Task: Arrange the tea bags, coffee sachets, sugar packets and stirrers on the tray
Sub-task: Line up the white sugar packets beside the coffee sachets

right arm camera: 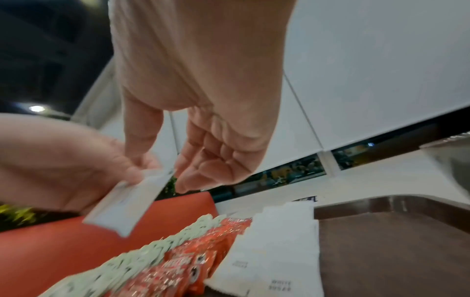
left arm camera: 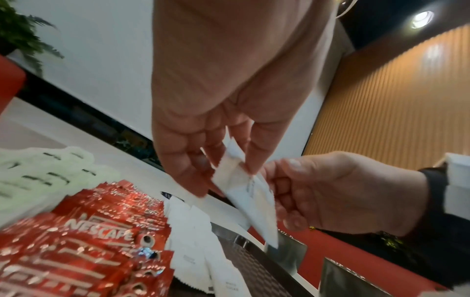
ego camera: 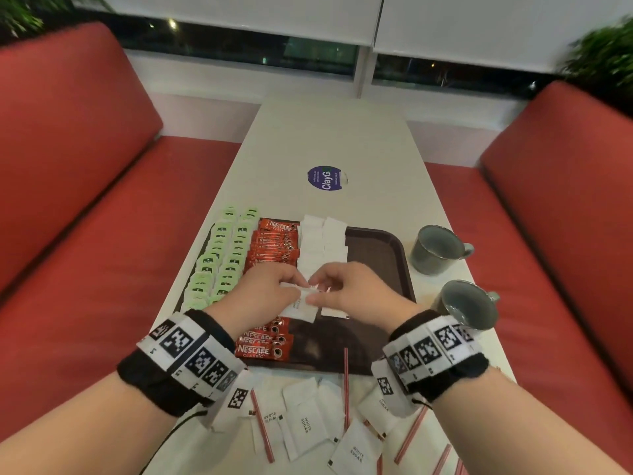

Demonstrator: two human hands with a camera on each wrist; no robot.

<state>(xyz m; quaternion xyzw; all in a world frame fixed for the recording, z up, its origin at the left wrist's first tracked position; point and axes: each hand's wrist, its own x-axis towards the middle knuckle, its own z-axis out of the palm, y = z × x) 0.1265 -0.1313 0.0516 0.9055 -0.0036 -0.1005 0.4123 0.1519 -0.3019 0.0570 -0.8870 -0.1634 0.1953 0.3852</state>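
Both hands (ego camera: pixel 310 293) pinching sugar packet (left arm camera: pixel 250 203)

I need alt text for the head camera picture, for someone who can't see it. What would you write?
Two hands, left hand and right hand, hold white sugar packets over a dark brown tray already lined with rows of green tea bags, red coffee sachets and sugar. More packets and red stirrers lie nearer; two grey mugs stand right.
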